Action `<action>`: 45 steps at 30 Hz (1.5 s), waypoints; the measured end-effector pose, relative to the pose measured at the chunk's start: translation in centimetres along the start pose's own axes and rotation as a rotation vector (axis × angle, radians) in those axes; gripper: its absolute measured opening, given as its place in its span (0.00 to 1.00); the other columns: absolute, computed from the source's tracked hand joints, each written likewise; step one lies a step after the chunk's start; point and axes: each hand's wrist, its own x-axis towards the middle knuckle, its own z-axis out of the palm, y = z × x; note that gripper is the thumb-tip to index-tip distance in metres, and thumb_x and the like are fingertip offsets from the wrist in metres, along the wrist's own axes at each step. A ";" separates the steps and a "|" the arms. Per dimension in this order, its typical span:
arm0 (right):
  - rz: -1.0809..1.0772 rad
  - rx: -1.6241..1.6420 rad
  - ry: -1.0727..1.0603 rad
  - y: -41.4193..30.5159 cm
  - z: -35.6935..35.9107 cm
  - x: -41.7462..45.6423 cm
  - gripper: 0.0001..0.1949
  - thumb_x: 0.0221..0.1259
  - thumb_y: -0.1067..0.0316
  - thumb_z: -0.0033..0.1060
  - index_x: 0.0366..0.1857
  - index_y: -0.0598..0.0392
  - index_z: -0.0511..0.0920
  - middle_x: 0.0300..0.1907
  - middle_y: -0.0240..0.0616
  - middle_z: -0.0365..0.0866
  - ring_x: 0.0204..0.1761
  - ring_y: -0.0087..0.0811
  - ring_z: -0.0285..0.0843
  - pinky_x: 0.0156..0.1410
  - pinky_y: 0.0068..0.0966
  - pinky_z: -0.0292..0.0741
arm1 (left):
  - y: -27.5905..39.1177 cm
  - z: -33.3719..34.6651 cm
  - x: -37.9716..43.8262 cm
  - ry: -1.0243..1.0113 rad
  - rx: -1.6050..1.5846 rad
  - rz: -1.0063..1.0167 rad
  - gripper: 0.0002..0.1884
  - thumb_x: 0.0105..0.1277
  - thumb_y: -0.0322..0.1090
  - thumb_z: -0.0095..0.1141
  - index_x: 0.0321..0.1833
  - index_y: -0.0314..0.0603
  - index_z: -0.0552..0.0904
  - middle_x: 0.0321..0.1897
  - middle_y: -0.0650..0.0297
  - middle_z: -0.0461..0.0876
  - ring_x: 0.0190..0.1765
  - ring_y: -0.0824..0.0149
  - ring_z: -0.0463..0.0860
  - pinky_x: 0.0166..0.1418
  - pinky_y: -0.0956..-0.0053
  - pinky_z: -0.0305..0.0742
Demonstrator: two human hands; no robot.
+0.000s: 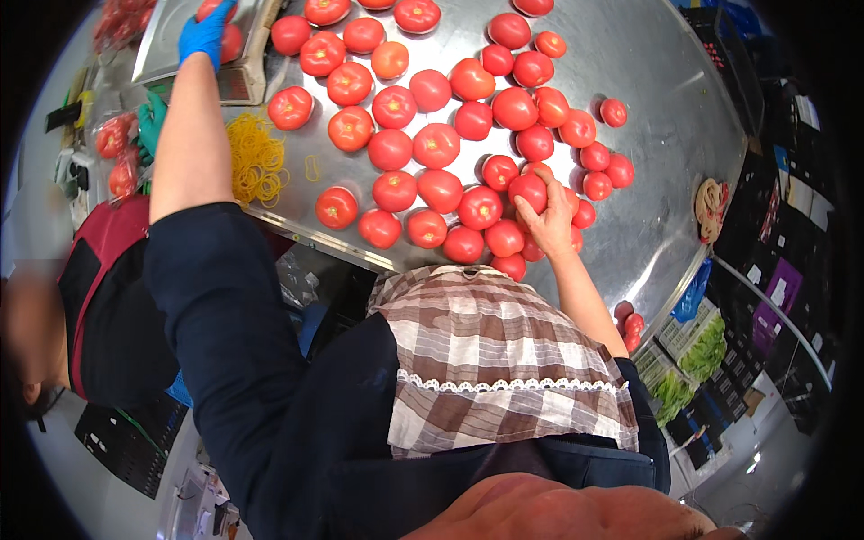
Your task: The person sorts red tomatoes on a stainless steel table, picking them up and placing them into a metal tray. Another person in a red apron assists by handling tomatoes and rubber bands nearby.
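My left hand point(202, 39), in a blue glove, reaches to the metal tray point(164, 40) of a weighing scale at the upper left. Its thumb and fingers are around a red tomato point(208, 8); a second tomato point(231, 44) sits beside the hand on the tray. Bare, my right hand point(550, 219) grips another tomato point(528, 192) with thumb and fingers, over the near side of a spread of loose tomatoes point(437, 145). They lie on a stainless steel table point(648, 202), many with the stem end up.
Yellow rubber bands point(256, 158) lie heaped near the scale. At left, another person's green-gloved hand point(152, 125) is beside bagged tomatoes point(121, 158). A few small tomatoes point(633, 324) rest near the right edge. Crates with leafy greens point(702, 347) stand beyond it.
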 end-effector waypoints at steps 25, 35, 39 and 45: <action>0.031 0.042 0.143 4.9 0.7 -5.4 0.30 0.68 0.71 0.72 0.74 0.49 0.76 0.68 0.44 0.75 0.41 0.32 0.81 0.50 0.29 0.82 | -2.2 6.6 -42.6 -0.295 -0.002 0.538 0.19 0.66 0.38 0.75 0.58 0.44 0.87 0.47 0.54 0.86 0.49 0.52 0.86 0.55 0.60 0.81; 0.217 0.134 0.125 9.5 1.8 -11.8 0.24 0.65 0.72 0.71 0.66 0.51 0.80 0.54 0.39 0.80 0.27 0.25 0.72 0.39 0.27 0.75 | -5.9 10.9 -53.2 -0.631 0.440 0.620 0.35 0.62 0.41 0.76 0.72 0.52 0.76 0.68 0.49 0.74 0.64 0.45 0.79 0.60 0.55 0.84; 0.298 0.162 0.059 8.9 2.7 -12.2 0.24 0.66 0.71 0.70 0.67 0.51 0.80 0.55 0.41 0.80 0.28 0.25 0.76 0.42 0.26 0.78 | -6.4 13.8 -52.4 -0.715 0.606 0.582 0.41 0.60 0.42 0.77 0.76 0.54 0.71 0.73 0.49 0.69 0.68 0.42 0.76 0.61 0.54 0.84; 0.256 0.129 -0.015 8.7 3.8 -11.3 0.25 0.64 0.69 0.72 0.67 0.48 0.79 0.60 0.41 0.79 0.32 0.30 0.84 0.43 0.31 0.81 | -7.1 15.2 -51.2 -0.712 0.511 0.533 0.34 0.59 0.40 0.76 0.68 0.50 0.76 0.60 0.51 0.78 0.61 0.43 0.81 0.62 0.54 0.82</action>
